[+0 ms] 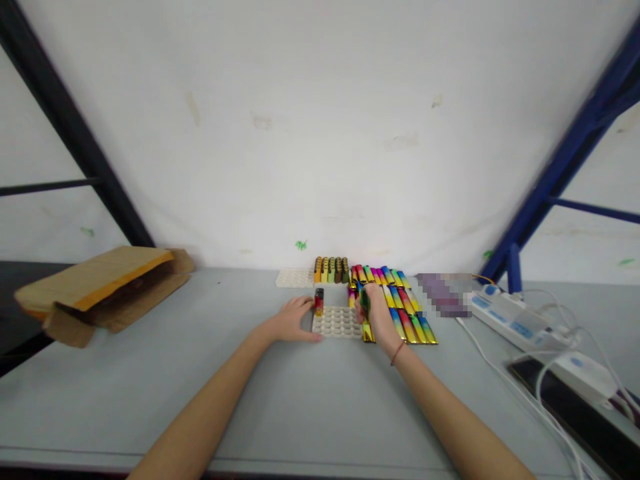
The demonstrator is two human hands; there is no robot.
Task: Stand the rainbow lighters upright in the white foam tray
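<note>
Nearest me, a pale grey table [300,407] runs across the view, with the person's two bare forearms reaching forward over it. At the near right I see a dark flat slab [570,413] under loose white cables [500,383]. Just beyond it lies a long white power strip [525,333].

At mid-table, I find a white tray [337,323] of round pockets between the two hands. The left hand [294,320] rests at its left edge, thumb spread from the fingers. A red lighter [319,303] stands upright in the tray's far left corner, near those fingertips. The right hand [377,315], a thin band [397,353] on its wrist, pinches a green lighter [365,303] above the tray's right edge. Just right of the tray, bright multicoloured lighters [406,301] lie in three rows.

Farther left I see a cardboard box [115,280], its end flaps loose. Farther back, a second white tray [294,278] sits beside a block of upright lighters [331,270]. A scuffed white wall [320,147] rises behind everything.
</note>
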